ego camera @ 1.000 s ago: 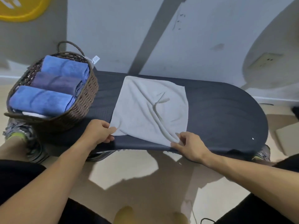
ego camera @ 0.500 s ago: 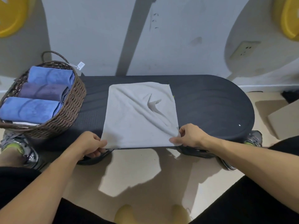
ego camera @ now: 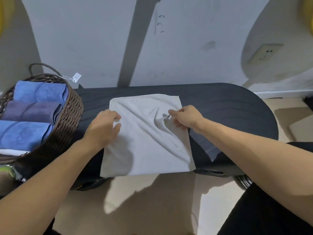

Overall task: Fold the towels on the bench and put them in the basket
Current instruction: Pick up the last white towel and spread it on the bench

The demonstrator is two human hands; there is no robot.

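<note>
Folding is under way — the left hand (ego camera: 103, 128) and right hand (ego camera: 183, 118) each pinch the grey towel (ego camera: 145, 146), spread on the dark bench (ego camera: 228, 109); next — bring edges together squarely.

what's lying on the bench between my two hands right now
In the head view, only the creased grey towel lies between the left hand and right hand; both touch it.

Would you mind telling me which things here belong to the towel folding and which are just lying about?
Part of the job:
grey towel, gripped by the left hand and right hand
bench
wicker basket
rolled towels in the basket

Just lying about:
basket's paper tag
wall socket
shoe under the basket
</note>
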